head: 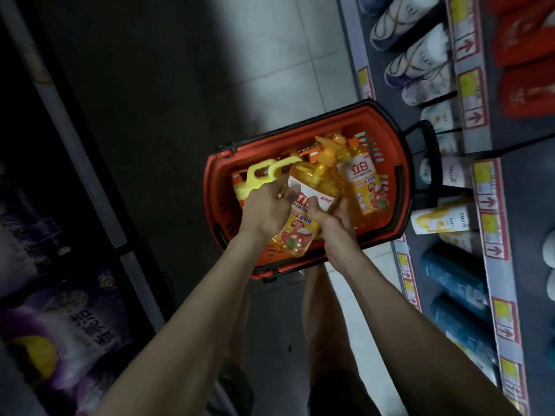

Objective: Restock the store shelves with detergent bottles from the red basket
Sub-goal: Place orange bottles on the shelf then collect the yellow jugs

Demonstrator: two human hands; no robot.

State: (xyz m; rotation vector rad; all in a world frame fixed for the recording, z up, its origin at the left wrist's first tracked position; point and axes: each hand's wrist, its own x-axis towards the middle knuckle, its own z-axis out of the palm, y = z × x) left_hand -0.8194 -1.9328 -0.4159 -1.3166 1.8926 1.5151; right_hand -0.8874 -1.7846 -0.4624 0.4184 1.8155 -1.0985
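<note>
currently a clear amber plastic pump bottle with a white-and-red label [300,235] is sitting just above the red plastic basket [300,123]. left hand [267,207] is curling round its side and right hand [332,219] is gripping it, thumb on the label. a matching amber bottle [365,187] and yellow handled jugs [264,172] are lying inside the basket, beside a grey shelf [492,211].
</note>
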